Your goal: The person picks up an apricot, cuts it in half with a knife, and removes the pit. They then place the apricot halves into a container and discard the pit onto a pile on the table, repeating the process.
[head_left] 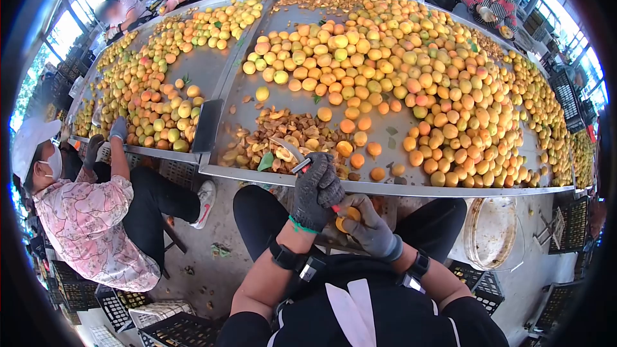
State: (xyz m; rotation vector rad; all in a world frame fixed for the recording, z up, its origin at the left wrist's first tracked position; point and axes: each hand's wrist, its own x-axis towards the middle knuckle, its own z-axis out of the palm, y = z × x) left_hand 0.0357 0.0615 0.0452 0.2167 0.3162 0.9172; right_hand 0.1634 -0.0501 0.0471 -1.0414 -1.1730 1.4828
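The left hand (319,191), in a dark glove, was closed firmly round the red handle of a hooked knife (290,149); the gloved right hand (373,230) pinched an orange fruit (349,217) just beside it. Both were held over the lap, at the near edge of the metal bench (450,190). The fruit looked light and soft — likely slippery where juicy, easily bruised, and best held lightly round its sides. The knife seemed light but stiff, its handle the only safe hold. Its long axis ran diagonally — blade pointing forward and left towards the heap of fruit pieces (283,127), handle end back towards the right hand. The fruit, roundish, showed no clear long axis.
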